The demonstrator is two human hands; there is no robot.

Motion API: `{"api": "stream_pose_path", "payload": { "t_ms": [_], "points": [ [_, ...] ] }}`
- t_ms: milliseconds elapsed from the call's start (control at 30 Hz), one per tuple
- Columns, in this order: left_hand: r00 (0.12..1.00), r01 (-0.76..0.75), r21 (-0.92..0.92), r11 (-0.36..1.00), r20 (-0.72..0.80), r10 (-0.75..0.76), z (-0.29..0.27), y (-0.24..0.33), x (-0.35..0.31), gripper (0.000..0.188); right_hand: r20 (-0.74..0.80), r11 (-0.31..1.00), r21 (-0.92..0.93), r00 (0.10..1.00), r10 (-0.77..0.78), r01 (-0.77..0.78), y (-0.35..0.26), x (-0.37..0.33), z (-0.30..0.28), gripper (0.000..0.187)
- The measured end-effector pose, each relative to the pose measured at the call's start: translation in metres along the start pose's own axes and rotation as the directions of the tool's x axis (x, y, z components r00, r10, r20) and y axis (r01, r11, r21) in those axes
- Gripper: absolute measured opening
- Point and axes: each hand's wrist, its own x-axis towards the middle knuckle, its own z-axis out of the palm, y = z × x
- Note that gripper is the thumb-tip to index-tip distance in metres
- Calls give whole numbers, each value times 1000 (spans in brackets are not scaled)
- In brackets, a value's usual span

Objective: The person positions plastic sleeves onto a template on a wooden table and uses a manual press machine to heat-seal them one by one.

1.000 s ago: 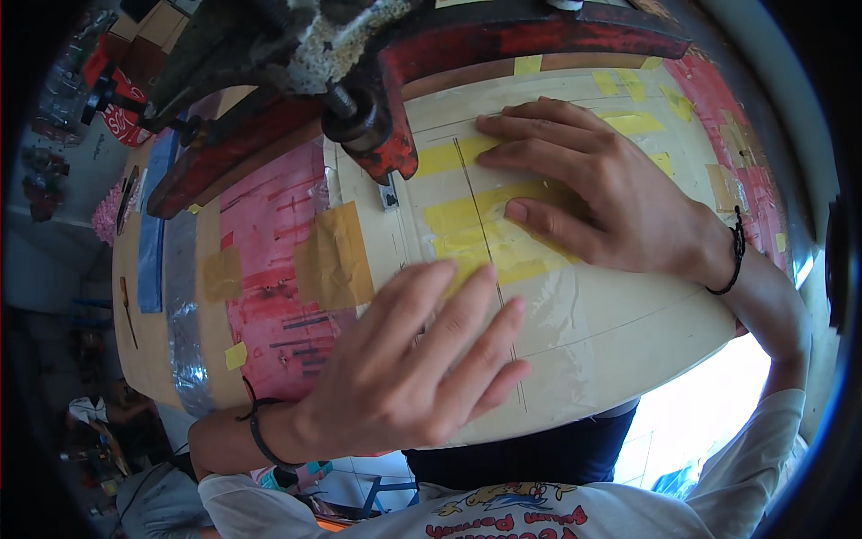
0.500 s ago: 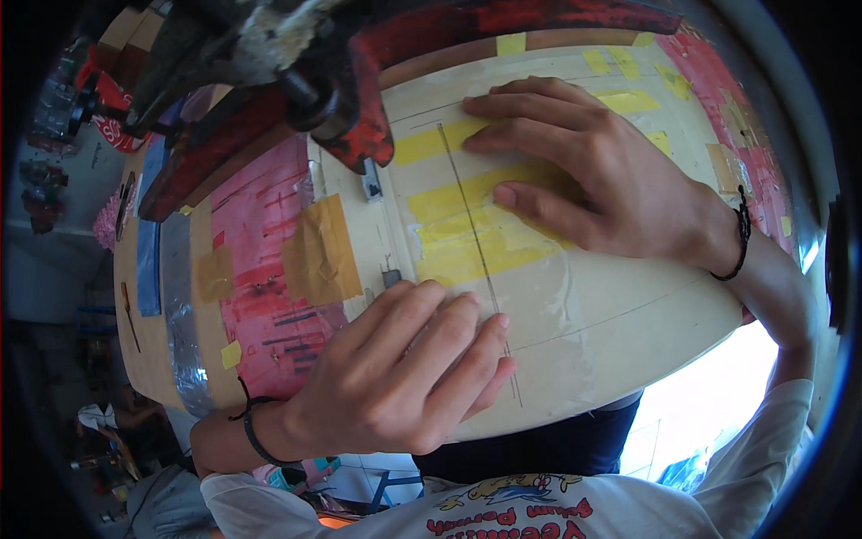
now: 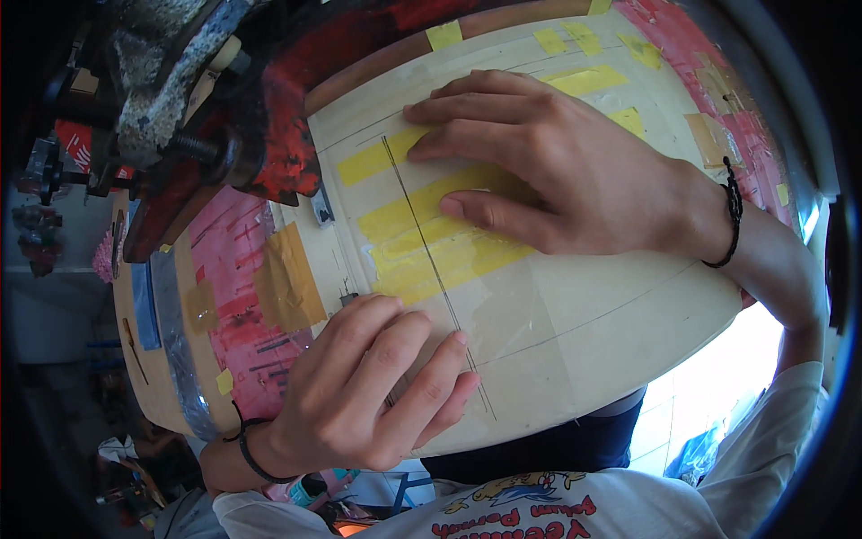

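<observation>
Your R hand (image 3: 539,171) rests, grip spread wide, on the cream, curved-edge flat sheet (image 3: 620,305), prob. to steady it, while your L hand (image 3: 355,386) curls, holding sth. or not I can't tell.

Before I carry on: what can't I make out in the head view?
Head view:
Left hand: its own back hides the palm.
Small grey piece beside it: too small to identify.
Yellow tape strips: partly hidden by the right hand.
Red metal frame: cut off by the upper edge.
</observation>
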Motion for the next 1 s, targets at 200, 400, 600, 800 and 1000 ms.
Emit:
{"api": "stream_pose_path", "payload": {
  "t_ms": [200, 400, 600, 800, 1000],
  "points": [
    [1000, 3, -4, 1000, -3, -3, 0, 0, -2, 18, -6, 1000, 12, 1000, 0, 0, 0, 2, 2, 32],
    [1000, -8, 22, 1000, -18, 8, 0, 2, 0, 18, 11, 1000, -8, 1000, 11, -11, -2, 1, -1, 31],
    [999, -11, 30, 999, -51, 12, 4, 2, -3, 18, -35, 1000, -27, 999, -8, 7, -5, 1, -3, 28],
    [998, -11, 16, 1000, -63, 12, 4, 2, -3, 20, -38, 999, -34, 999, -31, 29, -8, 4, -7, 20],
    [997, -9, 16, 1000, -74, 10, 3, 2, -2, 20, -49, 1000, -27, 999, -15, 14, -8, 4, -7, 19]
  ]
}}
